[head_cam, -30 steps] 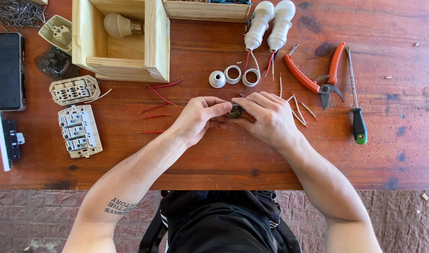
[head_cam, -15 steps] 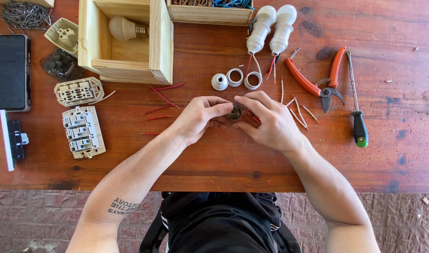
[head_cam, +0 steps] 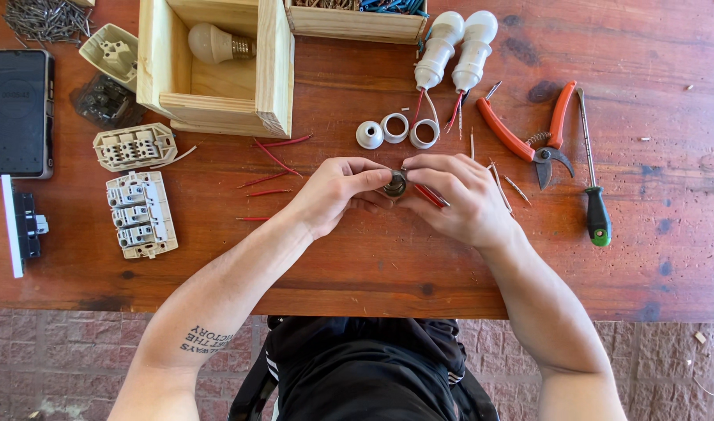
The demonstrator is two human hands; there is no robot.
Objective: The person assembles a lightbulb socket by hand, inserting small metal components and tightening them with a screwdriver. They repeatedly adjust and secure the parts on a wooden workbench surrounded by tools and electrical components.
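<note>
Reddish wooden bench [head_cam: 357, 265], two hands meeting over a small dark round fitting [head_cam: 395, 185] near its middle.

Fingers of the left hand [head_cam: 334, 195] and right hand [head_cam: 458, 199] pinch the fitting from either side, hiding most of it, so its kind is hard to make out; a red wire [head_cam: 430, 196] runs under the right hand's fingers. Toward the far edge, an open wooden box [head_cam: 217, 70] holds a light bulb [head_cam: 220, 45]. A second wooden tray [head_cam: 357, 19], cut off at the far edge, holds screws and blue bits.
</note>
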